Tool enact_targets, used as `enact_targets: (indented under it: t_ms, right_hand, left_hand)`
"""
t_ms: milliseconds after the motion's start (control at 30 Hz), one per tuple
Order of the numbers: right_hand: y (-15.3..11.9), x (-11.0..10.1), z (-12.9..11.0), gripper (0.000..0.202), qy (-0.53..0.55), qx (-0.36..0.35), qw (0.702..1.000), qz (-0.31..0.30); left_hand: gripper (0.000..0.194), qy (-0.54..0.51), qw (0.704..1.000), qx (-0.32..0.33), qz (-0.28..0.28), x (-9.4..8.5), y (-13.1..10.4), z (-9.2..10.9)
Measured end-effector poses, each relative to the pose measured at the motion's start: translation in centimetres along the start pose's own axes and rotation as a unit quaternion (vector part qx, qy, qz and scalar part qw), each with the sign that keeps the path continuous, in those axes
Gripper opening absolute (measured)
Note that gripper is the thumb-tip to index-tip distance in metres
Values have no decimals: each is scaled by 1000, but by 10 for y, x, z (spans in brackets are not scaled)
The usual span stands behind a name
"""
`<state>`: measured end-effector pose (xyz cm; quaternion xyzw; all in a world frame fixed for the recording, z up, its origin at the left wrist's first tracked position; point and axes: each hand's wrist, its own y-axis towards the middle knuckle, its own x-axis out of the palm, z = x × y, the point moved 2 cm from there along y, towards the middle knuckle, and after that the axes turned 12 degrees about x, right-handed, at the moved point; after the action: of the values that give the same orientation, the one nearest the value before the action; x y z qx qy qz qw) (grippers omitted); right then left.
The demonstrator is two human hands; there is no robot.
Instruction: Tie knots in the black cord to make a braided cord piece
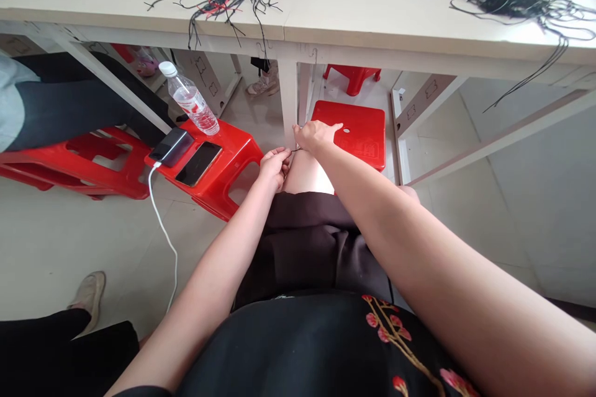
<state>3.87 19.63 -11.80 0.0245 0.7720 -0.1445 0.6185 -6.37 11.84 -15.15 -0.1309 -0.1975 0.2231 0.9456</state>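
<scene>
A thin black cord [297, 149] stretches between the hands at the bare knee [305, 167]. The left hand [275, 165] pinches it in its fingers; whether the right hand [317, 134] grips it, I cannot tell.

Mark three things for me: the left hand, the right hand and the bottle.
Left hand [274, 167]: head view, on the back of the hand.
Right hand [316, 135]: head view, on the back of the hand.
Bottle [192, 101]: head view, on the middle of its body.
</scene>
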Motion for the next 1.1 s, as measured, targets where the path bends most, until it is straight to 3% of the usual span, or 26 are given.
enact_targets:
  t_ms: [233,333,767,1100]
  right_hand:
    - [-1,-1,0,55,0,-1,1000,0]
    - [-3,-1,1,55,0,-5,1000,3]
    - [-8,-3,1,56,2,-4,1000,10]
    - [-11,-4,-2,54,3,-11,1000,17]
  left_hand:
    - [15,-1,999,16,-51,-5,2,1]
    - [20,10,997,31,-64,-8,0,3]
    - [14,99,987,103,-67,-23,6,-2]
    - [6,132,980,137,-57,-25,6,1]
